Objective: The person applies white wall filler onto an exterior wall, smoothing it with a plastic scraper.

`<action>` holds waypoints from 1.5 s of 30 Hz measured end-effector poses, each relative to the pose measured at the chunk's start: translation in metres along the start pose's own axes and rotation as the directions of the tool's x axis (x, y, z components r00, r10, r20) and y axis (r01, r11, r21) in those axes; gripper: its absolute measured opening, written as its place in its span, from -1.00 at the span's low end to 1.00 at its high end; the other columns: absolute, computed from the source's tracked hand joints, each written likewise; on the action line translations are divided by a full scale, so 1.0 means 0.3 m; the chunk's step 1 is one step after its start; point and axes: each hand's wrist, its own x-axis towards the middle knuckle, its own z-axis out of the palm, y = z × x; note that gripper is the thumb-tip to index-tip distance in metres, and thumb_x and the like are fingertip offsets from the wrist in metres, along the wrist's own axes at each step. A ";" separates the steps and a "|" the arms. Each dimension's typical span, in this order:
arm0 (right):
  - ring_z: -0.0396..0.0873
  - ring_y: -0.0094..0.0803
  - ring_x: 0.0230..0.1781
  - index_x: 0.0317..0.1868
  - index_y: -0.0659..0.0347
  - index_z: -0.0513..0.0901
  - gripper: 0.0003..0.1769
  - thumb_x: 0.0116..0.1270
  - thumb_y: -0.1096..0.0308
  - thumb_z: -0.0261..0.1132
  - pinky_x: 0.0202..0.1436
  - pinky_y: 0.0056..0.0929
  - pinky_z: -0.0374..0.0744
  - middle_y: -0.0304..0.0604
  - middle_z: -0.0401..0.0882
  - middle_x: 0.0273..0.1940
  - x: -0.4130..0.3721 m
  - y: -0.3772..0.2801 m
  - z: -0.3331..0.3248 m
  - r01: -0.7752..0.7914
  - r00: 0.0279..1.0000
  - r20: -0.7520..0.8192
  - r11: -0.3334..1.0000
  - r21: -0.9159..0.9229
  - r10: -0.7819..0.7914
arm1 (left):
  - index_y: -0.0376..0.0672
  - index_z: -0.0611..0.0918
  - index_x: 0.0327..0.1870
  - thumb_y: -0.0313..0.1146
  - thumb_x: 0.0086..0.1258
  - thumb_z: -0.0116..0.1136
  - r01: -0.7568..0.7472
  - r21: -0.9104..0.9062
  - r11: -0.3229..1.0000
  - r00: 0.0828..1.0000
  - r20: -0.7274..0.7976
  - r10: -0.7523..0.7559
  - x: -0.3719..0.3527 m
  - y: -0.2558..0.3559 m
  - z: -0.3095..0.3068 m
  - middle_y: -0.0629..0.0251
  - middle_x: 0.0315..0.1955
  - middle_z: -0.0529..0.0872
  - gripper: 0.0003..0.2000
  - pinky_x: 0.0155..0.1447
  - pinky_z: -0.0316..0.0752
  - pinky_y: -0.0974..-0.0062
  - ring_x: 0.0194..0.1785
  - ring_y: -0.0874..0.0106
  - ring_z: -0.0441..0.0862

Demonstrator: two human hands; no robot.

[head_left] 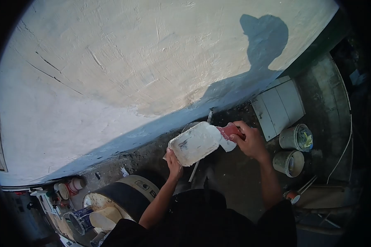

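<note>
My left hand [174,164] grips the lower left side of a shallow, rectangular white tray [196,144], smeared inside with white paste. In my right hand [251,142] is a putty knife [230,131] with a red handle, fingers wrapped round it. Its blade is at the tray's right end, and white paste covers that area, so the blade's edge is hard to make out. Ahead stands a wall [111,61] with a rough, cream-white coat, bluish lower down. The tray is held in front of my body, apart from the wall.
Two buckets [290,164] stand at right near a white panel [279,107] leaning by the wall. A large drum [127,191] is at lower left, beside a blue bucket [80,220]. A small orange-and-white container [292,196] sits at lower right.
</note>
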 end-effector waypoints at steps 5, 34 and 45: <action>0.63 0.06 -0.27 0.05 0.06 0.53 -0.68 0.27 0.37 0.24 -0.19 -0.08 0.57 0.04 0.67 -0.31 0.046 -0.079 -0.019 0.235 0.939 0.320 0.914 -0.330 -0.126 | -0.19 0.44 0.12 -0.08 0.63 -0.30 -0.073 -0.044 0.996 0.987 0.142 0.079 0.009 -0.124 -0.010 0.27 0.02 0.56 -0.62 0.20 0.48 0.40 0.09 0.43 0.55; 0.66 -0.32 -0.30 -0.05 0.26 0.62 -0.64 0.07 0.52 0.30 -0.25 -0.32 0.59 -0.07 0.68 -0.33 0.210 0.141 0.087 -0.009 0.730 0.680 0.995 -0.097 0.073 | -0.30 0.40 0.15 -0.18 0.65 -0.33 -0.289 0.214 0.933 0.957 0.044 0.286 -0.097 -0.119 0.234 0.22 -0.07 0.55 -0.63 0.11 0.42 0.51 -0.02 0.50 0.50; 0.61 -0.44 -0.38 -0.06 0.29 0.64 -0.63 0.03 0.50 0.35 -0.29 -0.42 0.57 -0.07 0.67 -0.33 0.188 0.245 0.121 -0.244 0.734 0.659 0.969 0.028 0.166 | -0.29 0.40 0.11 -0.18 0.65 -0.34 -0.261 0.152 0.953 0.965 0.043 0.257 -0.089 -0.142 0.223 0.23 -0.09 0.55 -0.65 0.09 0.43 0.52 -0.03 0.51 0.50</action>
